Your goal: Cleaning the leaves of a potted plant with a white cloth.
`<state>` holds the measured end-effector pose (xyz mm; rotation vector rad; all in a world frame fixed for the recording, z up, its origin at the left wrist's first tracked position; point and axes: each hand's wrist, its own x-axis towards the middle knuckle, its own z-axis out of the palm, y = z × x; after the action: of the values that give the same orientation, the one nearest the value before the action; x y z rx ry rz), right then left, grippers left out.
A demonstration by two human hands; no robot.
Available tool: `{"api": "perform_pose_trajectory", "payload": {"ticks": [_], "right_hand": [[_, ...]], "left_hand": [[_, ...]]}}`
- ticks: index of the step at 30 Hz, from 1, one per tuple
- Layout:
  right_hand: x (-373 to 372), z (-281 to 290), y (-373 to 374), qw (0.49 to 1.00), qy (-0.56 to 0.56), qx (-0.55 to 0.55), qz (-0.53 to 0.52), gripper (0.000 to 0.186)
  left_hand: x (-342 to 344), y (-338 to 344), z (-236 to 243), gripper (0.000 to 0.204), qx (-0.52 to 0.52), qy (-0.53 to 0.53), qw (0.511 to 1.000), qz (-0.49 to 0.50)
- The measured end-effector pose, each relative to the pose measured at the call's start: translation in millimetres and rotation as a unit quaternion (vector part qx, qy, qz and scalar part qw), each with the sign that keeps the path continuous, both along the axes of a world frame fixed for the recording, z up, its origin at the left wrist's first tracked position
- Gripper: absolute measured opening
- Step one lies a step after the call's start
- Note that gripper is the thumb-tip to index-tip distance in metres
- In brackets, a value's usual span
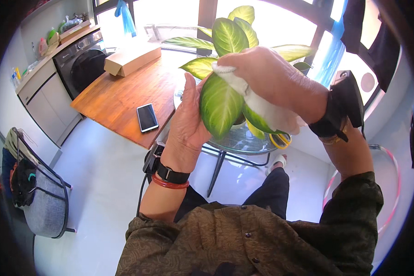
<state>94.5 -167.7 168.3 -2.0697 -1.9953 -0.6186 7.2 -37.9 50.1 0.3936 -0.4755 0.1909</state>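
Observation:
A potted plant with broad green leaves, pale yellow in their middles, stands on a small glass table (234, 141). My left hand (188, 122) holds one large leaf (221, 105) from its left side, the thumb up and the fingers hidden behind the leaf. Above and to the right, my right hand (267, 76) grips a white cloth (267, 108) bunched under its fingers. The cloth lies against the top of that same leaf and hangs down to the right. Most of the pot is hidden by the leaves and hands. Yellow-handled scissors (280, 140) lie at the glass table's right edge.
Left of the plant, a wooden table (112, 103) bears a phone (147, 117) and a cardboard box (132, 58). A washing machine (83, 64) stands beneath the counter at far left. Lower left is a grey chair (46, 202) with clothes on it. Bright windows line the back.

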Motion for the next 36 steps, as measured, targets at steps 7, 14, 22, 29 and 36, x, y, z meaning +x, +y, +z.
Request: {"api": "perform_pose_trajectory", "payload": {"ticks": [7,14,22,29,36], "right_hand": [[-32,-15,-13,0.998,-0.051,-0.018,0.007,0.028],[-37,-30,-24,0.999,-0.014,-0.038,0.019,0.010],[-46,-43,-40,0.995,-0.005,-0.094,0.036,0.025],[-45,-56,-46,0.993,0.024,-0.107,0.037,0.038],[-44,-57,-55,0.981,0.061,-0.183,0.028,0.037]], "left_hand": [[-1,-6,5,0.087,0.017,0.024,0.999,0.044],[3,-6,5,0.091,0.016,0.018,0.997,0.078],[0,-7,7,0.089,0.027,0.007,0.996,0.084],[3,-5,2,0.088,0.038,0.002,0.996,0.083],[-1,-3,4,0.063,0.018,-0.005,0.998,0.067]]}}
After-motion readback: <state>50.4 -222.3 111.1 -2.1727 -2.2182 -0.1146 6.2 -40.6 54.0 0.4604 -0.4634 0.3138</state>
